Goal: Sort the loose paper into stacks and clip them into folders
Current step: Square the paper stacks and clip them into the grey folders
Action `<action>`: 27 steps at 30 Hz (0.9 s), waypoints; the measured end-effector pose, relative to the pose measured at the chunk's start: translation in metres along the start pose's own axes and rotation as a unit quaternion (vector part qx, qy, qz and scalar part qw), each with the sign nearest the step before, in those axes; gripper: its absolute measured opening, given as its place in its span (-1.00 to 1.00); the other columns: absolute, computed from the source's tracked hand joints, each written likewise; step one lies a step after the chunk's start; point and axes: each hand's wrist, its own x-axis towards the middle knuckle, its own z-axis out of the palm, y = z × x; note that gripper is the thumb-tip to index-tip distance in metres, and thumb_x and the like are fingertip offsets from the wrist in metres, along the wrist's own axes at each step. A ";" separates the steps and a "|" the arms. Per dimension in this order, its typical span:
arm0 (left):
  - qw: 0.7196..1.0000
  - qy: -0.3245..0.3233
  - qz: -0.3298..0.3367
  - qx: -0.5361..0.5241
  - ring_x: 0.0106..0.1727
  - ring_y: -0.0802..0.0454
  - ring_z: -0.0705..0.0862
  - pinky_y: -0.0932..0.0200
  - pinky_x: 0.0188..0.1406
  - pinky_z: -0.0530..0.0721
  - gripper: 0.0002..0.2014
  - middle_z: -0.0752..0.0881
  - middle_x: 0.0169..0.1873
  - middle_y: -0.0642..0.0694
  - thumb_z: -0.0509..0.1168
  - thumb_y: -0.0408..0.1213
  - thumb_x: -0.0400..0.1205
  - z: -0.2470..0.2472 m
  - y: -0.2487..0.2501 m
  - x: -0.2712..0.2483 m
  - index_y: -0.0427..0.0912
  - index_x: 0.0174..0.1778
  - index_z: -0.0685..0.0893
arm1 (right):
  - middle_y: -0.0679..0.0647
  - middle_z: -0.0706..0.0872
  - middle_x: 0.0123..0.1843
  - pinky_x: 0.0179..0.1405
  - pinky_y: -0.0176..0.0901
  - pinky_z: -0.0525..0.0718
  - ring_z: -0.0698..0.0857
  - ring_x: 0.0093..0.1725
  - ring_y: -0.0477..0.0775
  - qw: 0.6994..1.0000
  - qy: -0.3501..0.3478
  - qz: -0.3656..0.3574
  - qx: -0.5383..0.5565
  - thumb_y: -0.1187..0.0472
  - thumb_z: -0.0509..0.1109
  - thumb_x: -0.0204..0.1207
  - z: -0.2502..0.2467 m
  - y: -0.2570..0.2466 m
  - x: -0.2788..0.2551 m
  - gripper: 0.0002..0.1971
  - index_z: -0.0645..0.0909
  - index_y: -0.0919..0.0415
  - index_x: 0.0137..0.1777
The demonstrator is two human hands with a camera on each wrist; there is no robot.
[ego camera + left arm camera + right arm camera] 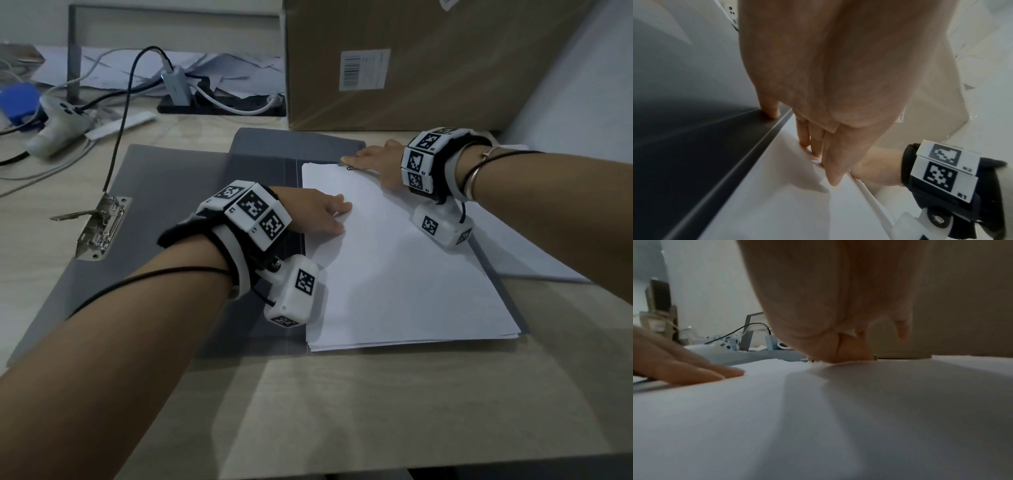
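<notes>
Paper first: thick stack of white sheets (pixel 404 260) lying on the right half of the open grey plastic folder (pixel 178 192) on the pale wooden desk (pixel 376 404), silver lever clip (pixel 102 226) out on the folder's far-left flap. Left hand (pixel 318 214) flat on the stack's left edge, fingers (pixel 830 165) straight and together, pressing down. Right hand (pixel 380 164) at the far edge, fingertips (pixel 849 353) bunched and pinching a small metal paperclip (pixel 349 167) onto the sheets, brown cardboard box (pixel 428 61) just behind.
</notes>
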 end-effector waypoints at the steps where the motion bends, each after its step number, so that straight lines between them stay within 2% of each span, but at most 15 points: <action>1: 1.000 0.002 0.002 -0.003 0.70 0.11 0.03 0.10 0.67 -0.07 -0.43 0.00 0.69 0.17 0.10 -0.03 0.75 0.000 0.000 0.000 0.08 0.69 0.09 | 0.07 0.04 0.69 0.53 0.06 0.16 0.18 0.55 0.34 1.000 0.000 0.000 -0.007 0.27 0.11 0.64 -0.002 0.000 0.002 -0.29 -0.17 -0.15 0.66; 3: 1.000 0.003 0.004 -0.012 0.70 0.11 0.03 0.12 0.66 -0.07 -0.42 0.00 0.69 0.17 0.11 -0.03 0.75 0.001 -0.001 0.000 0.07 0.69 0.10 | 0.12 0.12 0.65 0.49 0.09 0.23 0.25 0.51 0.33 1.000 -0.005 0.009 -0.014 0.19 0.11 0.64 -0.005 -0.002 0.003 -0.31 -0.14 -0.18 0.66; 8: 1.000 0.003 0.006 -0.030 0.70 0.12 0.04 0.13 0.65 -0.07 -0.41 0.01 0.68 0.18 0.13 -0.03 0.74 0.001 -0.002 0.001 0.08 0.69 0.11 | 0.16 0.13 0.63 0.47 0.13 0.37 0.34 0.49 0.37 0.998 -0.002 0.019 -0.057 0.24 0.17 0.60 -0.010 -0.013 0.002 -0.24 -0.15 -0.18 0.66; 14: 0.997 0.022 0.007 -0.067 0.68 0.16 0.08 0.20 0.61 -0.06 -0.43 0.08 0.67 0.19 0.17 -0.05 0.72 0.002 -0.002 -0.001 0.07 0.67 0.19 | 0.23 0.02 0.68 0.52 0.10 0.25 0.17 0.61 0.37 0.999 -0.014 0.034 0.002 0.32 0.16 0.64 -0.011 -0.017 -0.004 -0.22 -0.26 -0.09 0.67; 16: 0.995 0.041 0.004 -0.087 0.67 0.17 0.12 0.23 0.60 -0.04 -0.46 0.13 0.66 0.20 0.18 -0.09 0.72 0.002 -0.001 -0.002 0.07 0.64 0.26 | 0.24 0.02 0.68 0.53 0.03 0.23 0.16 0.62 0.33 0.999 0.006 0.030 0.032 0.35 0.16 0.64 -0.008 -0.017 -0.008 -0.23 -0.24 -0.02 0.68; 19: 0.987 0.077 0.008 -0.139 0.64 0.17 0.21 0.29 0.58 0.04 -0.53 0.25 0.63 0.13 0.21 -0.18 0.70 0.005 0.001 -0.003 0.00 0.57 0.42 | 0.13 -0.05 0.71 0.59 -0.03 0.11 0.07 0.67 0.25 0.996 0.048 0.024 0.075 0.34 0.13 0.65 -0.004 -0.014 -0.015 -0.27 -0.19 -0.02 0.68; 23: 0.958 0.168 0.002 -0.233 0.47 0.13 0.50 0.47 0.30 0.31 -0.63 0.55 0.46 0.05 0.28 -0.20 0.67 0.010 0.006 -0.009 -0.06 0.42 0.61 | -0.02 -0.09 0.72 0.60 0.10 0.05 -0.01 0.68 0.23 0.991 0.092 0.023 0.098 0.34 0.09 0.63 -0.003 -0.005 -0.039 -0.27 -0.17 -0.11 0.67; 25: 0.939 0.207 0.007 -0.275 0.39 0.11 0.56 0.54 0.12 0.37 -0.66 0.62 0.40 -0.02 0.27 -0.29 0.67 0.010 0.011 -0.013 -0.13 0.38 0.64 | 0.00 -0.07 0.72 0.60 0.10 0.06 0.00 0.68 0.22 0.989 0.112 0.021 0.095 0.32 0.08 0.64 -0.002 -0.001 -0.055 -0.29 -0.14 -0.10 0.68; 27: 0.927 0.233 0.011 -0.293 0.31 0.14 0.58 0.52 0.00 0.44 -0.66 0.64 0.37 -0.04 0.23 -0.41 0.67 0.007 0.019 -0.019 -0.18 0.37 0.64 | -0.03 -0.06 0.72 0.60 0.19 0.00 -0.01 0.68 0.20 0.986 0.122 0.026 0.110 0.29 0.10 0.63 0.002 0.007 -0.071 -0.31 -0.10 -0.13 0.67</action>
